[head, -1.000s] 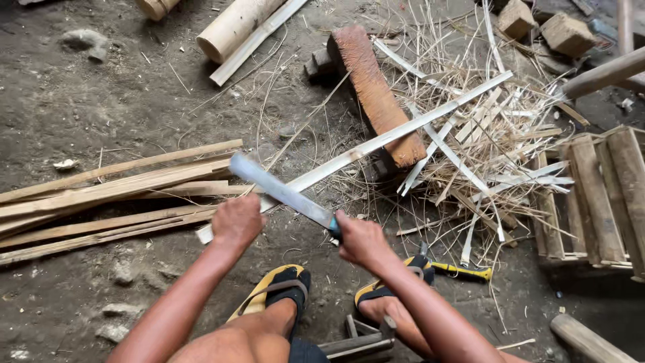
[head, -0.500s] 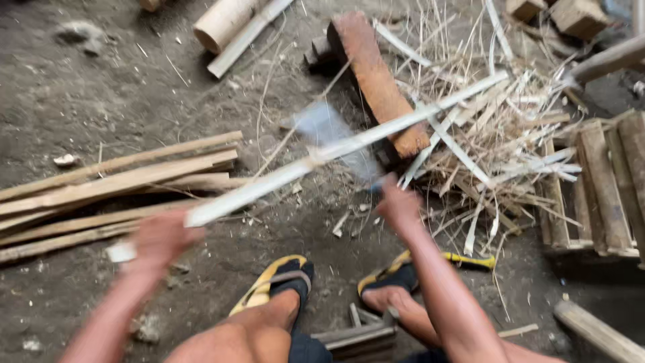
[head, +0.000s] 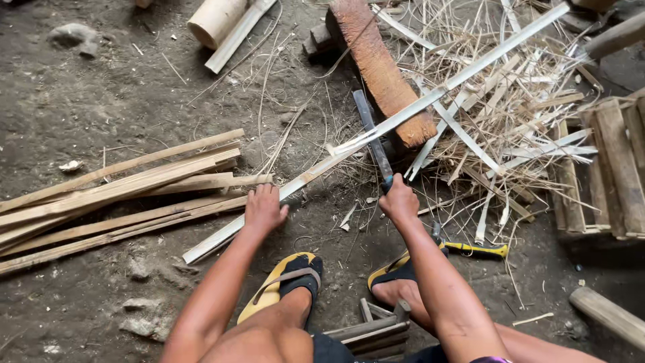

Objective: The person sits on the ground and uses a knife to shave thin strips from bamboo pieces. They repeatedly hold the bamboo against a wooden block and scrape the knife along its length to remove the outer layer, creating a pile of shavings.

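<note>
while the right hand [head: 398, 199] closes its grip fully round the handle of a long dark-bladed machete [head: 371, 138], the blade runs up and away from the person and meets a long pale split bamboo strip [head: 376, 132] where that strip crosses a reddish-brown rough wooden chopping block [head: 380, 67]. the left hand [head: 263, 210] lies palm down on the lower part of the same strip, fingers spread and pressing it against the dirt floor [head: 101, 87]; its grip is flat and open rather than wrapped. the strip slants from near the left hand up to the upper right, across the block. below the hands sit two feet in yellow-soled sandals [head: 285, 286], and a yellow-handled tool [head: 474, 249] lies on the floor just right of the right forearm. left of the left hand a stack of flat split bamboo slats [head: 114, 191] lies on the floor. right of the block spreads a tangle of pale bamboo shavings and slivers [head: 510, 121], with a slatted wooden frame [head: 608, 168] at the right edge. a thick round bamboo section [head: 215, 20] lies at the top.
</note>
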